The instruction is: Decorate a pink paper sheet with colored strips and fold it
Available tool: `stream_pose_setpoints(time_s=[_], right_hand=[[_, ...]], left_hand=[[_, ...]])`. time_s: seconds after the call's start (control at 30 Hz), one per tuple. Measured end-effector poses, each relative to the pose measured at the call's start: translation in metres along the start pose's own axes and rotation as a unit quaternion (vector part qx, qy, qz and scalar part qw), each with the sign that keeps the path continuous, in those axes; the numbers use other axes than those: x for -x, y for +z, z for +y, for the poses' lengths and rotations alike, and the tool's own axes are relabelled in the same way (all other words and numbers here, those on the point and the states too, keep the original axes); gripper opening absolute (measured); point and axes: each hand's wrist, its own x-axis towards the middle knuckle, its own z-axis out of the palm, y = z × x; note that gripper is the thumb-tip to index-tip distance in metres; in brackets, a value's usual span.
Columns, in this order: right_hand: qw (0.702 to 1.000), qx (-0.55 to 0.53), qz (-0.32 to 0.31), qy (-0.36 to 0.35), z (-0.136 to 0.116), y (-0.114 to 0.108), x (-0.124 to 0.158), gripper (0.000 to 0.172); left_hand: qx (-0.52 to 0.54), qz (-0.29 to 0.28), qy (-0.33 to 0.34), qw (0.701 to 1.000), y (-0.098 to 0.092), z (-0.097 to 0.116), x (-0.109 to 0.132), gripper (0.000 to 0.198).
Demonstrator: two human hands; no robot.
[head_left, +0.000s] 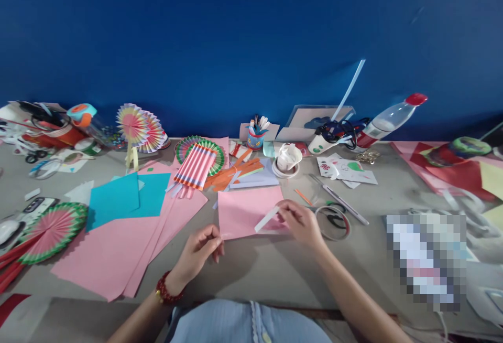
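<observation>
A pink paper sheet (247,206) lies on the grey table in front of me. My right hand (302,221) is at its right side, thumb and fingers pinching one end of a short white strip (267,219), which slants down to the left over the sheet. By the sheet's lower left corner is my left hand (202,246), its fingers curled and thumb pressed to the forefinger. Whether anything sits in that pinch is too small to tell. Just right of my right hand, a roll of tape (332,223) lies around the black handles of scissors (336,218).
Pink sheets (106,259) and blue paper (112,201) lie left, beside a pleated paper fan (55,230). Behind are a striped folded paper (199,167), orange strips (236,174) and white tape rolls (288,159). A pen-like cutter (346,204) lies right; a bottle (387,122) leans behind.
</observation>
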Motion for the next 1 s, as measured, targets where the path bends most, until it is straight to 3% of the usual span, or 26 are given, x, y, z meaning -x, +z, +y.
stream_pose_setpoints(time_s=[0.1, 0.23, 0.33, 0.4, 0.47, 0.6, 0.8, 0.9, 1.0], right_hand=[[0.98, -0.146, 0.121, 0.059, 0.004, -0.032, 0.004, 0.017], [0.902, -0.311, 0.285, 0.092, 0.016, -0.087, 0.011, 0.012], [0.838, -0.406, 0.347, 0.108, 0.026, -0.128, 0.015, 0.005], [0.816, -0.423, 0.38, 0.099, 0.029, -0.146, 0.016, 0.008], [0.813, -0.419, 0.398, 0.074, 0.029, -0.152, 0.016, 0.012], [0.867, -0.361, 0.342, 0.036, 0.02, -0.133, 0.012, 0.006], [0.948, -0.252, 0.179, 0.075, 0.01, -0.075, 0.002, 0.028], [0.99, -0.058, 0.118, 0.043, 0.017, -0.061, 0.004, 0.027], [0.987, 0.157, 0.019, -0.04, 0.027, -0.056, 0.01, 0.022]], left_hand=[[0.004, 0.001, -0.01, 1.0, -0.003, -0.001, 0.006, 0.029], [0.004, -0.001, -0.022, 1.0, -0.008, -0.004, 0.011, 0.029], [-0.005, 0.009, -0.034, 0.999, -0.013, -0.005, 0.013, 0.029], [-0.018, 0.013, -0.042, 0.999, -0.016, -0.004, 0.015, 0.028], [-0.041, 0.014, -0.045, 0.998, -0.017, -0.003, 0.016, 0.027], [-0.088, 0.004, -0.042, 0.995, -0.016, -0.001, 0.017, 0.026], [-0.136, -0.008, -0.043, 0.99, -0.012, 0.001, 0.014, 0.024], [-0.143, -0.009, -0.041, 0.989, -0.011, 0.001, 0.014, 0.022], [-0.144, -0.013, -0.036, 0.989, -0.012, 0.0, 0.015, 0.023]])
